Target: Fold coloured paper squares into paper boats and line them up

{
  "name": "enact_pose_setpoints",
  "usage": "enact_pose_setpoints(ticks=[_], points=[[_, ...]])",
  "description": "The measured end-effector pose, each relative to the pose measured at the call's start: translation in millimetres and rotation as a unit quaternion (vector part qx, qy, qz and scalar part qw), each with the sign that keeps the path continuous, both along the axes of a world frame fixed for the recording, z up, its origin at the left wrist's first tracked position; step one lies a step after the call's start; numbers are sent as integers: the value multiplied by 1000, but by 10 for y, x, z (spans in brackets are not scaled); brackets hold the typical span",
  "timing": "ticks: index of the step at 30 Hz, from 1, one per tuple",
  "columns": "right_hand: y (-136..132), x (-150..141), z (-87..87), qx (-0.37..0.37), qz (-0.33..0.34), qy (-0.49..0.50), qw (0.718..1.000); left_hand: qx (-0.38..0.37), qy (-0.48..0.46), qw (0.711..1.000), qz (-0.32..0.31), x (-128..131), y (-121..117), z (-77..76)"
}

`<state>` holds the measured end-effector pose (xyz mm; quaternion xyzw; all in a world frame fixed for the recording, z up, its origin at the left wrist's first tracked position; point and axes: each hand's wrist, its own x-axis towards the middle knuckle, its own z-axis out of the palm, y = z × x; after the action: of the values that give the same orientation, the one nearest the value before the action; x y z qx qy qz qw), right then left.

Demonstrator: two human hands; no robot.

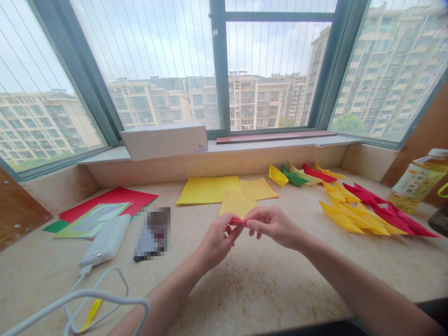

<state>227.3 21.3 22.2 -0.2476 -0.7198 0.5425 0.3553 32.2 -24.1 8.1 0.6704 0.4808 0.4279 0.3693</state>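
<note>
Between my two hands is a small folded piece of red paper [238, 222], held above the counter. My left hand [221, 235] pinches its left part, thumb against fingers. On the other end, my right hand [269, 224] grips with thumb and index finger. My fingers cover much of the paper, so its full shape is hidden. Just beyond them lies a yellow-orange sheet [236, 203], beside a stack of yellow paper [210, 189] and an orange sheet [259, 188].
Folded paper boats [296, 176] line the back right, with yellow folded shapes [350, 217] and red ones [392, 210] nearer. A bottle [418, 179] stands far right. At left are red paper [112, 200], a white power bank [107, 240] and a looped cable [91, 294]. A white box [166, 140] rests on the sill.
</note>
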Motion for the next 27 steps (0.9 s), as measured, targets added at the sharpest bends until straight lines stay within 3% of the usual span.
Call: enact_pose_setpoints(ticks=[9, 20, 27], points=[[24, 25, -7, 15, 3, -17, 1000, 34, 37, 999, -10, -40, 8, -7], [33, 18, -12, 13, 5, 4, 1000, 11, 52, 999, -12, -34, 10, -18], [45, 14, -8, 50, -52, -8, 997, 1, -45, 999, 30, -56, 19, 0]])
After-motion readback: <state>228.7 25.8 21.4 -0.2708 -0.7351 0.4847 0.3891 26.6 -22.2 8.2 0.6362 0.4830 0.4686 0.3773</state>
